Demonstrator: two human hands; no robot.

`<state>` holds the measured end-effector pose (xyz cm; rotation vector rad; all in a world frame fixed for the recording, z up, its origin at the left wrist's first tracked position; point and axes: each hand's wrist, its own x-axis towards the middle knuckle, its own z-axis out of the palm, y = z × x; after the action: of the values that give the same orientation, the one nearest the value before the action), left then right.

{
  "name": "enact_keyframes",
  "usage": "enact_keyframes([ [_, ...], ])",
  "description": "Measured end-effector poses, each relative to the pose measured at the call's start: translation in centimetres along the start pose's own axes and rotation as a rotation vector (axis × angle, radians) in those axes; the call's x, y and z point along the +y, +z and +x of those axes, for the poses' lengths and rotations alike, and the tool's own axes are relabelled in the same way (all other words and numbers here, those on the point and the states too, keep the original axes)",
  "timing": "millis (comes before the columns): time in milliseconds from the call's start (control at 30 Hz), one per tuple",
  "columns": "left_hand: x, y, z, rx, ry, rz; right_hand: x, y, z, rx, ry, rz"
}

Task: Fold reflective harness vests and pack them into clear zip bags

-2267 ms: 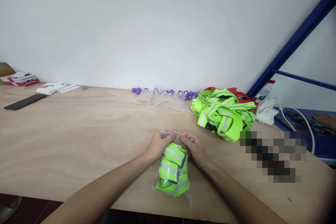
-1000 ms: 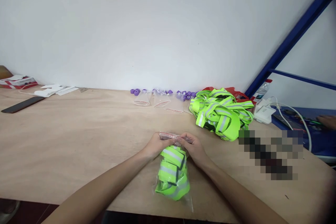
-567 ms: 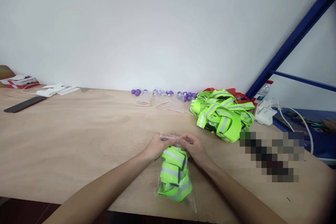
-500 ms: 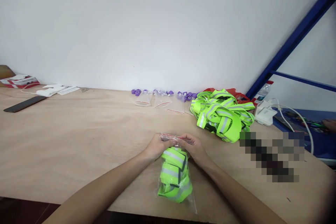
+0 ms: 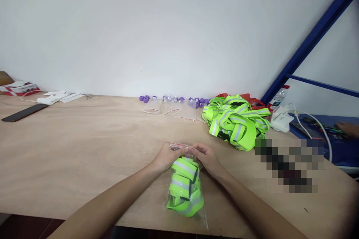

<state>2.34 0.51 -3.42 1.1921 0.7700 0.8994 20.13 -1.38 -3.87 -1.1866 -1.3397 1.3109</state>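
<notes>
Clear bag [image 5: 201, 216]: a bit lower than before, at six o'clock, green straps [image 5: 183, 186] inside.
Left hand [image 5: 167, 155]: fingers pinch the top at the bag's eleven o'clock.
Right hand [image 5: 208, 158]: fingers pinch at one o'clock.
Red line [image 5: 179, 145]: I'd squeeze it flat, end to end, keeping straps below.

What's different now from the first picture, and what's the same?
Only a little! The left hand and right hand seem to have brought their thumbs closer together at the top of the clear bag. Nothing was let go or newly picked up. Both hands still hold the bag with the green strapping inside. The big strap pile and purple pieces stayed put.
</notes>
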Motion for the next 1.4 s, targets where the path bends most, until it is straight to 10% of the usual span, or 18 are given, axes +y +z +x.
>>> enact_keyframes([
  [1400, 0.38, 0.34, -0.03, 0.115, 0.002, -0.038, -0.39, 0.29, -0.05, 0.0, -0.047, -0.017],
])
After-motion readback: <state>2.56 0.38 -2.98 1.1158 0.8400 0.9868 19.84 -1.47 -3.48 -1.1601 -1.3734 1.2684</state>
